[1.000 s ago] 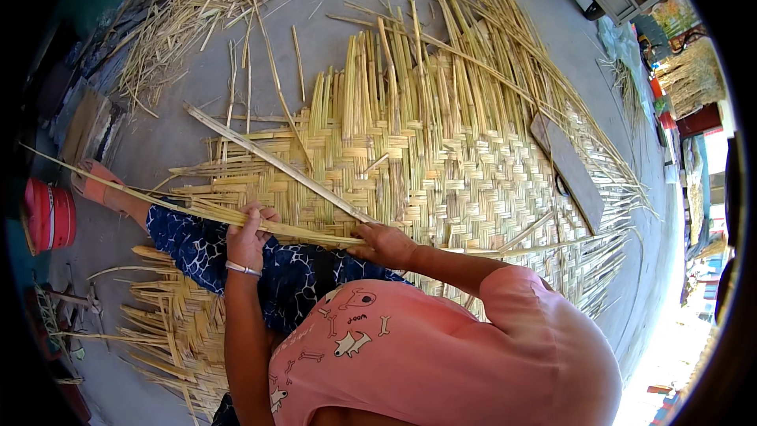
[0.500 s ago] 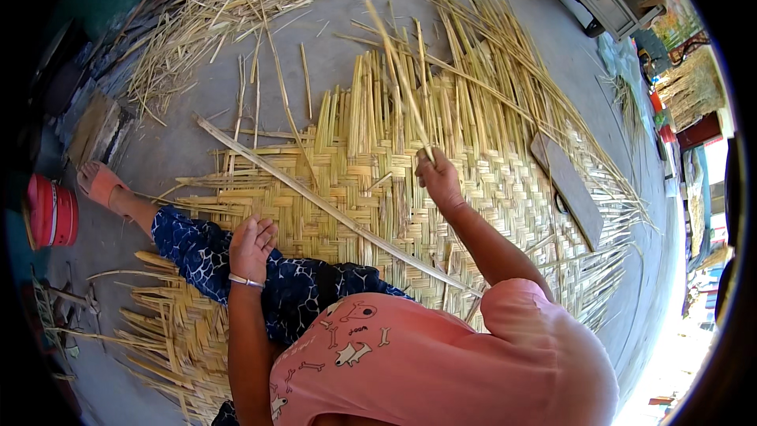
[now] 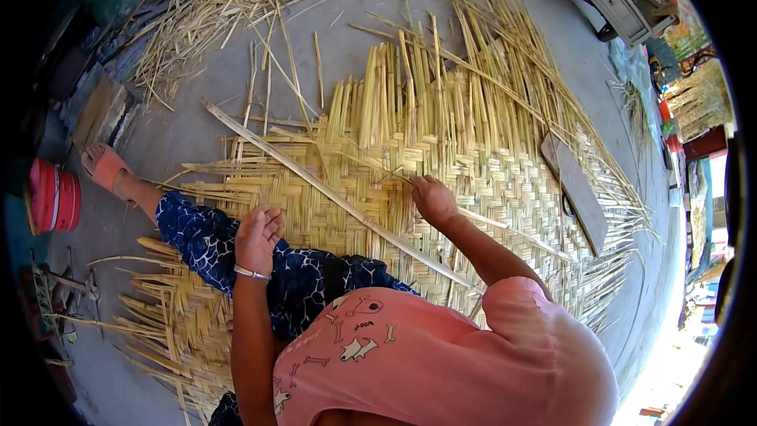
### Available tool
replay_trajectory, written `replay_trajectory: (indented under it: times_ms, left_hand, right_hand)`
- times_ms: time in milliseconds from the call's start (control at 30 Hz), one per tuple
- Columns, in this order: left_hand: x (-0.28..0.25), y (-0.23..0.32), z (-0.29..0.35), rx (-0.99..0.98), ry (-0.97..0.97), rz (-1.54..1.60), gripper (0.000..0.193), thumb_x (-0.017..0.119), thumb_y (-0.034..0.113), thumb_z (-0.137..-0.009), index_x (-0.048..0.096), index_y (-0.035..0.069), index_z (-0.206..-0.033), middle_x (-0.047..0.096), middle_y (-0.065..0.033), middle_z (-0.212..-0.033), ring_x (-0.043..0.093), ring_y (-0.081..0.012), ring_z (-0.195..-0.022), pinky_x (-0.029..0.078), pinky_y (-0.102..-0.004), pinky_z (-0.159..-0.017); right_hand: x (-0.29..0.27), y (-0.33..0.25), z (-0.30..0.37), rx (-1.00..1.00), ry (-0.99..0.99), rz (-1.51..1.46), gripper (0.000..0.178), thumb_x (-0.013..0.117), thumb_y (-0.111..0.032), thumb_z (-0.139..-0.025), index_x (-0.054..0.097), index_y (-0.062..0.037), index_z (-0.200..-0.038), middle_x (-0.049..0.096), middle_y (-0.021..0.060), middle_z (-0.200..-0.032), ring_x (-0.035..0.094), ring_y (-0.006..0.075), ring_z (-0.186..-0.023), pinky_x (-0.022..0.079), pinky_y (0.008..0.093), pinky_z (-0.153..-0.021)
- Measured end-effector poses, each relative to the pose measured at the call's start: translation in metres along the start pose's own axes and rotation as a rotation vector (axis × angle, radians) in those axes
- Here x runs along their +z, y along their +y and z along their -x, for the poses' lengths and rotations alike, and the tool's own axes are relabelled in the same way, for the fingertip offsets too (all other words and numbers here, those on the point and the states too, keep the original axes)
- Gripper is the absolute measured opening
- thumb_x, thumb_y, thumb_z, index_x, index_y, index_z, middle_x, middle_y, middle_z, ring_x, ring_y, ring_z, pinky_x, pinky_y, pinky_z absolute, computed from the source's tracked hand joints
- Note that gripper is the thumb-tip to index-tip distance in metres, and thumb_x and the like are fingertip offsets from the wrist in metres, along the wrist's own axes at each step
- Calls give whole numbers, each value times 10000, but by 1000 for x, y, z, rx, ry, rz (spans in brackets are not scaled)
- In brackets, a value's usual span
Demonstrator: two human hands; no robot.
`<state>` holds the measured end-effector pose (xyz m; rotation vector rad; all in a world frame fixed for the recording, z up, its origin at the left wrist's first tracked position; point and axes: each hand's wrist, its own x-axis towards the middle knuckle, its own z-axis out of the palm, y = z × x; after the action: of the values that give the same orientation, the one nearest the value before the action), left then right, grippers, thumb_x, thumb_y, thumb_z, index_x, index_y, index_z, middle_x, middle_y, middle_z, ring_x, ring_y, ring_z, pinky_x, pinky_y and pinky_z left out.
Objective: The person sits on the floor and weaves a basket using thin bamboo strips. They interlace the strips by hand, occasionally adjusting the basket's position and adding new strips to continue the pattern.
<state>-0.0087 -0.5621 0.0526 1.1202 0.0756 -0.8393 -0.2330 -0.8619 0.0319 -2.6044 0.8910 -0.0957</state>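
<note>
A large mat (image 3: 371, 217) of flat yellow reed strips, woven in a zigzag pattern, spreads over the floor before me. My right hand (image 3: 434, 199) is closed above its middle, gripping a reed strip (image 3: 516, 230) that lies slantwise across the weave. Over my leg in patterned blue trousers, my left hand (image 3: 259, 238) is held with its palm turned up. Its fingers are loosely bent and hold nothing. A long pale stick (image 3: 335, 196) runs diagonally over the mat between my hands. Unwoven strip ends (image 3: 386, 99) stick out along the far edge.
A dark flat board (image 3: 574, 189) lies on the mat's right side. Loose reeds (image 3: 229, 20) are heaped at the far left. A red bucket (image 3: 54, 196) stands near my bare foot with an orange band. A wheeled cart (image 3: 603, 0) is at the far right.
My right hand has swung its strip down from pointing away from me to lying slantwise over the mat. The left hand stays nearly in place. The whole view has shifted slightly.
</note>
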Motion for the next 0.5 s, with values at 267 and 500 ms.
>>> replay_trajectory:
  times_ms: [267,500]
  left_hand:
    - [5,0,2,24,-3,2,268,501,227,-951,541,52,-1149,635,-87,-1023,619,-186,-928,501,-310,-784]
    - [4,1,4,29,8,8,287,523,249,-940,541,48,-1144,634,-89,-1029,617,-191,-945,493,-314,-799]
  right_hand:
    - [-4,-3,-14,65,-98,-111,243,471,-272,-913,596,-77,-985,628,172,-902,603,358,-826,485,454,-717]
    - [-5,15,-34,107,78,19,183,494,-260,-906,586,-113,-965,642,161,-838,612,376,-728,487,478,-649]
